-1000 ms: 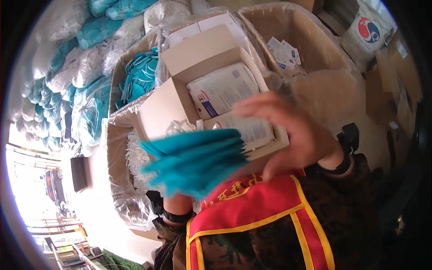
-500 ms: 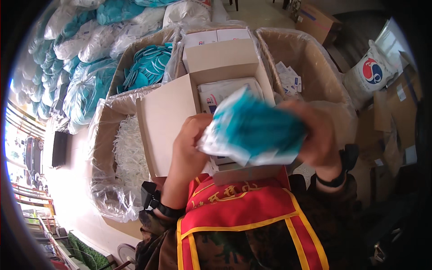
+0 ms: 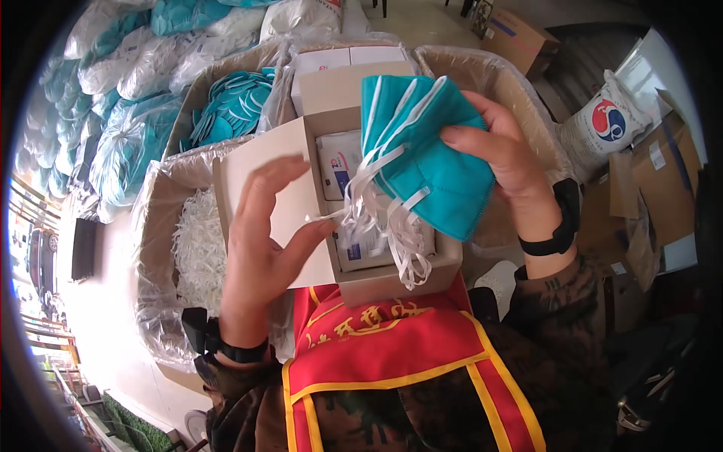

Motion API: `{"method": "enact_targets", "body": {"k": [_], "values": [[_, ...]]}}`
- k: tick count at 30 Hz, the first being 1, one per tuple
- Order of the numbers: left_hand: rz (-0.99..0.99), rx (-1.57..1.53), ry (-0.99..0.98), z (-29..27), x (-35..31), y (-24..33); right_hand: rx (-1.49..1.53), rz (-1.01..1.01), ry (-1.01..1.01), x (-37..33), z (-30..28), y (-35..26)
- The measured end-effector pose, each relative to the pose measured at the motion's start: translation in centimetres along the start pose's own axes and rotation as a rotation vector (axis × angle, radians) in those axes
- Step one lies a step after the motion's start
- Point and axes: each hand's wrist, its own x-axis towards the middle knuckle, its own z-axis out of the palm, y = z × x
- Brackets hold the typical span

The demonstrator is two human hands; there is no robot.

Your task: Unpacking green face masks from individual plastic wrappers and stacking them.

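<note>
In my right hand (image 3: 501,143) is a stack of teal fabric face masks (image 3: 437,162), pinched between thumb and fingers at its right edge. White ear loops (image 3: 403,245) dangle in a bunch from the stack's lower left. My left hand (image 3: 267,226) is open, fingers and thumb spread, in front of the raised flap of a cardboard box (image 3: 399,290). Its thumb tip is close to a loose loop; whether they touch I cannot tell. Inside the open box lie white printed packets (image 3: 340,154), partly hidden by the masks and loops.
Around the box stand lined cartons: one with teal mask pieces (image 3: 233,109), one with white straps (image 3: 199,245), another at right (image 3: 520,105). Bulging plastic bags (image 3: 135,151) are piled at far left. A white sack (image 3: 606,113) leans at right beside brown cartons (image 3: 648,181).
The masks, blurred between both hands before, have risen in my right hand, with their loops now hanging down. My left hand has let go and moved left, its fingers opening.
</note>
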Motion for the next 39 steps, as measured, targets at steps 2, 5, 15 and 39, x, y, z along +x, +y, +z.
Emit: {"method": "enact_targets", "body": {"k": [2,5,15,39], "values": [[0.137,0.114,-0.007,0.5,1.3,2.1,0.016,0.042,-0.061,0.3,0.6,0.2],[0.365,0.368,-0.113,1.9,1.8,3.1,0.028,0.1,-0.111,0.3,1.7,0.3],[0.341,0.434,-0.262,3.0,0.3,3.4,0.246,0.327,-0.295,-0.3,2.1,2.0],[0.289,0.424,-0.206,1.8,1.6,1.3,0.412,0.481,-0.204,-3.2,1.8,9.6]]}}
